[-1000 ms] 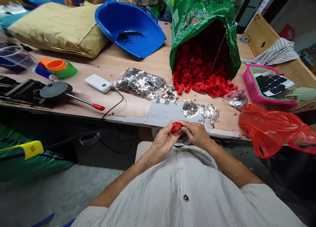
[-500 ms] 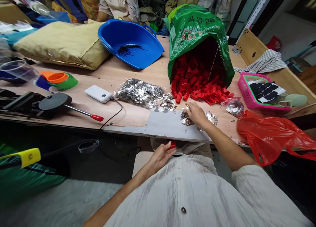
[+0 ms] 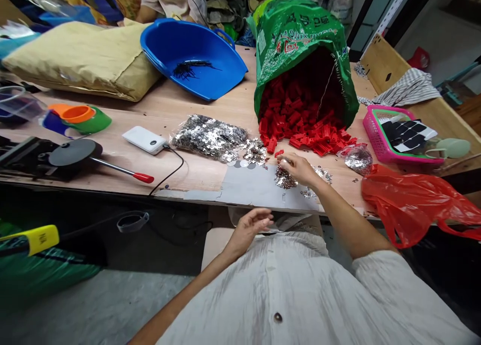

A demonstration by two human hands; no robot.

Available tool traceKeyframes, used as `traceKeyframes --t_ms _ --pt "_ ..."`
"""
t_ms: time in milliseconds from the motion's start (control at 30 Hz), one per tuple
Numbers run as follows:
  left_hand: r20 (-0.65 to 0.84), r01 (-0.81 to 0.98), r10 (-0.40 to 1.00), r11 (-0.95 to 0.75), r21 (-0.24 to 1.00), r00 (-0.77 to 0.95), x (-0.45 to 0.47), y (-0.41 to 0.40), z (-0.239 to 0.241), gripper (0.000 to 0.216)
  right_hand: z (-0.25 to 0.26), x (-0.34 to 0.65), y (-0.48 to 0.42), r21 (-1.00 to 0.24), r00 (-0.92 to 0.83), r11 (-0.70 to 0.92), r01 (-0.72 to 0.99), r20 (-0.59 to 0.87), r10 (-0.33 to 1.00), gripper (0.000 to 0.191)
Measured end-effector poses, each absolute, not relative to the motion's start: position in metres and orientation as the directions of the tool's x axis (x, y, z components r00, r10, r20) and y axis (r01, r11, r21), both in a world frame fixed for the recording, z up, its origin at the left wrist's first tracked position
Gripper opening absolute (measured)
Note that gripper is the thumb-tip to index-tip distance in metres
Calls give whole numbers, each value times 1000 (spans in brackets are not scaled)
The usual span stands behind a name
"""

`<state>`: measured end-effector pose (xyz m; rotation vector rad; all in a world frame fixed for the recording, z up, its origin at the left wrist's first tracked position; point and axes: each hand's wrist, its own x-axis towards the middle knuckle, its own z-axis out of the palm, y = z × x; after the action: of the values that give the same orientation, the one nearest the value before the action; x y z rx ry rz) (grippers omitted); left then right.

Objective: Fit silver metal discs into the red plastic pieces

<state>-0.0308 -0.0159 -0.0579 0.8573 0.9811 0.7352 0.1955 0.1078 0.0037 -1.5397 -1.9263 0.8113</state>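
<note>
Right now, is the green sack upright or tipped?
Tipped. The green sack lies on its side, mouth toward the person, red pieces spilled onto the table.

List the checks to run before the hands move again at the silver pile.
1. Right hand over the loose silver pieces: ok.
2. Right fingertips gripping a piece: cannot tell.
3. Left hand free, nothing visible in it: ok.
4. Red parts spilled from the green sack, close to the right hand: ok.
5. Silver pieces kept back from the table edge: not ok, some lie near it.
</note>
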Motion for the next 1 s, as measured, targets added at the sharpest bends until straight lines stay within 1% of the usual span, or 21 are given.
traceKeyframes --t_ms 33,67,100,133,167,200,233,267,333,367,400,433,467,500,533,567,600,633,767,900,1000 --pt "-275 -92 912 315 944 304 -29 -13 -54 45 9 194 92 -815 -251 159 557 17 968 30" --pt "-135 -11 966 141 990 219 -28 -8 -50 52 13 191 75 -879 -323 152 451 -2 946 30" --pt "16 100 988 -32 995 155 -26 -4 -48 57 15 187 58 -925 -399 140 354 -14 917 32" --pt "155 202 980 -178 963 128 -25 1 -46 59 17 183 42 -956 -449 113 271 -21 893 34" --pt "256 278 955 -288 916 148 -23 5 -45 55 17 178 27 -976 -484 79 202 -30 874 35" --pt "321 318 929 -366 875 184 -21 8 -45 46 16 174 15 -987 -507 58 150 -26 862 36" --pt "351 329 910 -408 852 221 -20 10 -45 37 15 171 5 -992 -522 37 119 -31 852 37" --pt "349 319 904 -416 851 248 -19 11 -46 30 13 171 -1 -994 -527 12 106 -46 849 38" --pt "266 267 930 -332 905 253 -16 10 -48 27 7 179 -6 -988 -491 -21 150 -93 866 39" --pt "195 225 951 -250 942 242 -16 9 -50 29 4 187 -4 -976 -432 -24 218 -118 894 37" --pt "117 172 967 -158 972 228 -15 7 -50 33 1 198 -1 -949 -351 -18 315 -134 927 34" --pt "44 108 976 -68 992 215 -15 5 -51 36 -3 210 4 -896 -226 -9 443 -122 966 29" --pt "-17 41 979 9 999 205 -14 4 -50 37 -7 222 10 -803 -102 -8 596 -86 991 24" --pt "-64 -22 978 70 997 198 -14 3 -49 37 -11 234 16 -680 -4 -22 733 -37 999 21" --pt "-98 -77 977 115 990 189 -14 2 -48 37 -15 245 22 -554 61 -52 831 -3 998 19" --pt "-125 -120 975 148 982 183 -13 2 -46 37 -18 254 27 -456 82 -71 887 3 997 17" --pt "-146 -151 973 174 973 177 -13 2 -44 37 -20 259 31 -384 87 -80 920 2 996 17" --pt "-164 -175 971 194 965 173 -13 1 -42 37 -22 263 34 -336 82 -80 938 -10 997 17" --pt "-206 -221 965 238 946 161 -11 1 -39 38 -22 260 39 -259 45 -54 964 -41 998 17" --pt "-219 -223 963 251 942 159 -11 0 -38 37 -18 258 40 -242 56 -67 968 -53 997 20" --pt "-219 -221 963 249 943 154 -11 0 -38 36 -18 266 40 -281 54 -67 957 -55 997 19"
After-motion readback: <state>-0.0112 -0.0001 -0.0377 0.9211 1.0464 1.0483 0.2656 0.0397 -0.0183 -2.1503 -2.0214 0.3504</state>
